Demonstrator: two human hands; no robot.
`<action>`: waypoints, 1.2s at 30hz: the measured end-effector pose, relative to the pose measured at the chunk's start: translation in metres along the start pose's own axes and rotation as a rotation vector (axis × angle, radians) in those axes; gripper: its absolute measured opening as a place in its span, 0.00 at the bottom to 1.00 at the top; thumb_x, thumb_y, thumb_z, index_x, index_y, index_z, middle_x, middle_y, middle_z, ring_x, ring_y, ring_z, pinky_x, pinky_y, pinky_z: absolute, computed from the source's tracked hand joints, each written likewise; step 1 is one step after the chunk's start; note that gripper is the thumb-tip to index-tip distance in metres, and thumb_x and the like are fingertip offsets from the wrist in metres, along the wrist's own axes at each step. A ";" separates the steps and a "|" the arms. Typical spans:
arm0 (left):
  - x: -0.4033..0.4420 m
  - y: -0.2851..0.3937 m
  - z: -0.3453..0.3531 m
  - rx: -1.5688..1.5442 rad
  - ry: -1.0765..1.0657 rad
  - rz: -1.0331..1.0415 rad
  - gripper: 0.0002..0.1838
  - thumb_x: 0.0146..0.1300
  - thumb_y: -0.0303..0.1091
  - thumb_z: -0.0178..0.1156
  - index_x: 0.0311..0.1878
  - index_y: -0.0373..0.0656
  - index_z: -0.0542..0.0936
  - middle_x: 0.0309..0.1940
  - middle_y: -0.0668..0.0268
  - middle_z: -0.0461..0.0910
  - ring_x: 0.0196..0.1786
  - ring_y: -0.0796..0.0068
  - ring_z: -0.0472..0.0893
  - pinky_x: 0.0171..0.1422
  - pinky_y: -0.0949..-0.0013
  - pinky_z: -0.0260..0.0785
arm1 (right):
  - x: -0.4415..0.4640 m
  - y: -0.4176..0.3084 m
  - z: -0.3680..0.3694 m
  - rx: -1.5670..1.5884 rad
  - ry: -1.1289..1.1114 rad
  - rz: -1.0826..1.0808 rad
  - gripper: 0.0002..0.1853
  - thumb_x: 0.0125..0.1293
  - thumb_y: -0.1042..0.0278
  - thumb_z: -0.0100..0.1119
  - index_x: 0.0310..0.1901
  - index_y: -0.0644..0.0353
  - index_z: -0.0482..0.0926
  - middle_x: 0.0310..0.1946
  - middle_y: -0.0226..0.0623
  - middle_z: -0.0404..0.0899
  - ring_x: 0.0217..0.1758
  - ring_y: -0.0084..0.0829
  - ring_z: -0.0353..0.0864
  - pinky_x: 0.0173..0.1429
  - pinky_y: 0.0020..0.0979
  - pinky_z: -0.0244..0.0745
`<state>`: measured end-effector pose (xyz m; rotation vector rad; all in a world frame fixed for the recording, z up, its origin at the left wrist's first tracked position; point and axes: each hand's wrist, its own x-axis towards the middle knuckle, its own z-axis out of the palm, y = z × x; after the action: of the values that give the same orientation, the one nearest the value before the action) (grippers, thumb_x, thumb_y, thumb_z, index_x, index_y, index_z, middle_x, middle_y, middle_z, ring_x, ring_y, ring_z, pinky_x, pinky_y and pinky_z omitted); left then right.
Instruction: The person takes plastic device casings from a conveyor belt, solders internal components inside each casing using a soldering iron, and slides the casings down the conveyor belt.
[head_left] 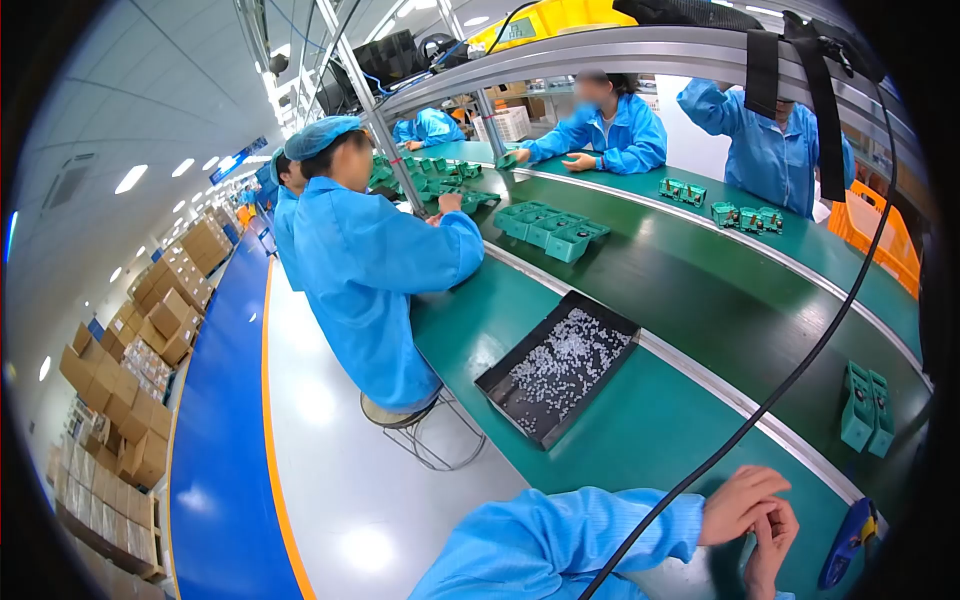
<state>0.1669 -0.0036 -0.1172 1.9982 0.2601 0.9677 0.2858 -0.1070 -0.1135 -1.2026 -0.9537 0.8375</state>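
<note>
At the lower right, my left hand (742, 507) reaches in from a blue sleeve, its fingers bent and pressed together. My right hand (771, 548) comes up from the bottom edge with curled fingers, touching the left one. Both are over the near green tabletop (800, 463). Whatever the fingers hold, if anything, is hidden or too small to make out. Beside my right hand lies a blue object with a yellow part (846, 545). Farther up the table is a black tray (492, 384) with many small whitish pieces (565, 360) scattered in it.
Green plastic housings (550, 230) sit on the dark central belt (690, 290), with two more (867, 410) at right. A black cable (770, 400) hangs across the view. A co-worker in blue (370, 260) sits at left; others work opposite. An orange crate (875, 240) stands behind.
</note>
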 end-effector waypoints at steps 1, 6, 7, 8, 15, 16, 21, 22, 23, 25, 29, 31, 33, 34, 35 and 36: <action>0.003 -0.008 0.011 -0.044 -0.044 -0.006 0.16 0.68 0.27 0.51 0.58 0.37 0.74 0.53 0.53 0.74 0.58 0.50 0.71 0.66 0.52 0.60 | 0.003 0.007 0.002 0.013 0.040 -0.043 0.10 0.64 0.67 0.61 0.42 0.65 0.76 0.32 0.31 0.79 0.32 0.19 0.77 0.37 0.21 0.72; -0.005 -0.035 0.029 -0.207 -0.137 -0.130 0.17 0.65 0.22 0.52 0.57 0.35 0.71 0.44 0.53 0.76 0.43 0.51 0.78 0.48 0.57 0.71 | 0.007 0.042 -0.017 0.027 -0.017 0.048 0.11 0.56 0.74 0.58 0.41 0.64 0.77 0.31 0.26 0.76 0.34 0.16 0.74 0.40 0.18 0.67; -0.007 -0.038 0.026 -0.194 -0.138 -0.102 0.17 0.64 0.22 0.53 0.57 0.35 0.72 0.44 0.53 0.77 0.43 0.51 0.78 0.48 0.56 0.71 | 0.006 0.040 -0.015 0.019 -0.032 0.071 0.11 0.54 0.74 0.58 0.41 0.64 0.77 0.31 0.26 0.76 0.34 0.16 0.73 0.40 0.18 0.67; -0.008 -0.040 0.022 -0.181 -0.142 -0.071 0.17 0.63 0.21 0.53 0.57 0.35 0.72 0.43 0.53 0.77 0.43 0.51 0.78 0.47 0.56 0.71 | 0.005 0.038 -0.013 0.011 -0.044 0.091 0.12 0.53 0.75 0.58 0.40 0.65 0.77 0.31 0.26 0.76 0.34 0.16 0.73 0.40 0.18 0.67; -0.009 -0.038 0.011 -0.026 -0.153 -0.007 0.16 0.60 0.23 0.56 0.52 0.36 0.75 0.42 0.58 0.78 0.46 0.56 0.77 0.56 0.57 0.66 | 0.001 0.030 -0.008 -0.057 -0.021 0.139 0.12 0.54 0.74 0.61 0.41 0.65 0.77 0.31 0.27 0.76 0.34 0.18 0.74 0.41 0.20 0.68; -0.009 -0.038 0.011 -0.014 -0.120 0.033 0.15 0.59 0.23 0.57 0.51 0.37 0.76 0.42 0.60 0.78 0.46 0.57 0.77 0.58 0.57 0.65 | -0.001 0.033 -0.008 -0.068 -0.013 0.129 0.12 0.54 0.74 0.61 0.41 0.65 0.77 0.32 0.27 0.76 0.34 0.19 0.74 0.41 0.21 0.69; -0.011 -0.038 0.011 0.092 -0.004 0.183 0.12 0.57 0.24 0.58 0.45 0.38 0.77 0.40 0.62 0.77 0.45 0.62 0.76 0.67 0.53 0.60 | -0.007 0.042 -0.010 -0.158 -0.054 0.072 0.11 0.55 0.76 0.61 0.41 0.65 0.77 0.32 0.31 0.78 0.34 0.22 0.79 0.40 0.25 0.74; -0.011 -0.037 0.011 0.132 -0.006 0.201 0.12 0.56 0.24 0.59 0.45 0.38 0.77 0.39 0.63 0.76 0.45 0.62 0.76 0.67 0.52 0.59 | -0.010 0.045 -0.009 -0.263 -0.032 0.003 0.10 0.55 0.77 0.61 0.41 0.65 0.77 0.31 0.32 0.79 0.34 0.23 0.79 0.40 0.26 0.74; -0.011 -0.036 0.010 0.173 -0.007 0.218 0.12 0.56 0.25 0.59 0.44 0.38 0.77 0.38 0.63 0.76 0.45 0.63 0.76 0.68 0.51 0.59 | -0.012 0.046 -0.008 -0.369 -0.012 -0.066 0.10 0.55 0.77 0.61 0.40 0.65 0.77 0.30 0.33 0.80 0.33 0.24 0.80 0.40 0.26 0.75; -0.011 -0.032 0.009 0.216 -0.004 0.240 0.11 0.55 0.25 0.60 0.43 0.39 0.77 0.36 0.63 0.75 0.44 0.64 0.76 0.68 0.49 0.58 | -0.012 0.042 -0.007 -0.410 -0.056 -0.079 0.09 0.55 0.78 0.61 0.38 0.65 0.77 0.28 0.34 0.81 0.31 0.26 0.81 0.40 0.26 0.75; -0.009 -0.028 0.006 0.238 -0.009 0.244 0.10 0.52 0.24 0.62 0.38 0.40 0.76 0.32 0.65 0.73 0.40 0.65 0.76 0.68 0.49 0.59 | -0.009 0.030 0.000 -0.523 -0.065 -0.160 0.07 0.53 0.79 0.60 0.35 0.66 0.78 0.25 0.36 0.82 0.29 0.27 0.82 0.39 0.26 0.74; -0.009 -0.028 0.008 0.235 -0.008 0.238 0.09 0.52 0.24 0.63 0.36 0.40 0.75 0.30 0.66 0.73 0.38 0.66 0.76 0.68 0.49 0.59 | -0.009 0.032 -0.002 -0.543 -0.069 -0.197 0.08 0.52 0.80 0.59 0.36 0.66 0.78 0.25 0.36 0.82 0.29 0.27 0.82 0.37 0.26 0.74; -0.009 -0.029 0.009 0.213 0.002 0.228 0.08 0.51 0.23 0.63 0.34 0.41 0.74 0.28 0.66 0.72 0.36 0.66 0.76 0.68 0.49 0.59 | -0.009 0.035 -0.003 -0.532 -0.065 -0.211 0.08 0.52 0.81 0.58 0.36 0.66 0.77 0.25 0.36 0.81 0.28 0.27 0.82 0.36 0.25 0.74; -0.010 -0.029 0.009 0.204 -0.005 0.218 0.08 0.52 0.23 0.63 0.34 0.41 0.74 0.28 0.66 0.72 0.35 0.66 0.76 0.68 0.49 0.60 | -0.009 0.038 -0.003 -0.511 -0.060 -0.206 0.08 0.52 0.81 0.58 0.36 0.66 0.77 0.25 0.36 0.81 0.28 0.27 0.82 0.35 0.26 0.74; -0.010 -0.029 0.008 0.196 -0.012 0.208 0.08 0.52 0.23 0.63 0.34 0.41 0.74 0.27 0.66 0.72 0.35 0.66 0.76 0.67 0.50 0.60 | -0.008 0.039 -0.003 -0.491 -0.056 -0.202 0.08 0.52 0.81 0.57 0.37 0.66 0.77 0.25 0.36 0.81 0.28 0.27 0.82 0.34 0.26 0.73; -0.010 -0.030 0.008 0.186 -0.018 0.198 0.08 0.52 0.22 0.63 0.34 0.41 0.74 0.27 0.66 0.72 0.35 0.66 0.76 0.67 0.50 0.60 | -0.008 0.040 -0.002 -0.492 -0.045 -0.216 0.09 0.53 0.82 0.57 0.37 0.66 0.77 0.24 0.36 0.81 0.27 0.27 0.82 0.34 0.26 0.73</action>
<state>0.1711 0.0036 -0.1485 2.2341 0.1491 1.0815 0.2838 -0.1081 -0.1543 -1.4669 -1.3499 0.4693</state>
